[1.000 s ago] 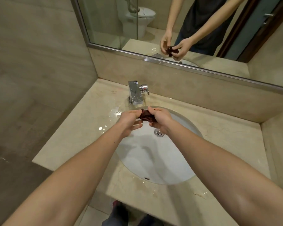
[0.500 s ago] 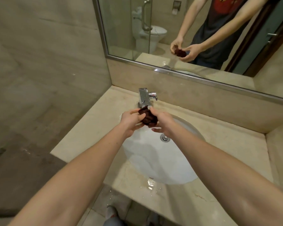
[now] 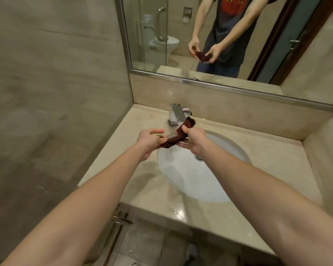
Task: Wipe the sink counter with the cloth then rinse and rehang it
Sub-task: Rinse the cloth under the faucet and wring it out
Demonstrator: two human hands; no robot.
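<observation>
A dark red-brown cloth (image 3: 178, 137), twisted into a rope, stretches between both hands above the left rim of the white basin (image 3: 183, 175). My left hand (image 3: 149, 141) pinches its lower end. My right hand (image 3: 195, 140) grips its middle, and the free end sticks up toward the chrome faucet (image 3: 176, 115). The beige marble counter (image 3: 273, 162) around the basin shows wet patches near its front edge.
A large mirror (image 3: 229, 35) above the backsplash reflects the person, the cloth, a toilet and a glass shower door. A tiled wall stands close on the left. A metal pipe (image 3: 121, 220) and floor tiles show under the counter's front edge.
The hands have moved apart, drawing the bunched cloth out into a twisted length. The view has shifted left and back, so the sink sits further right.
</observation>
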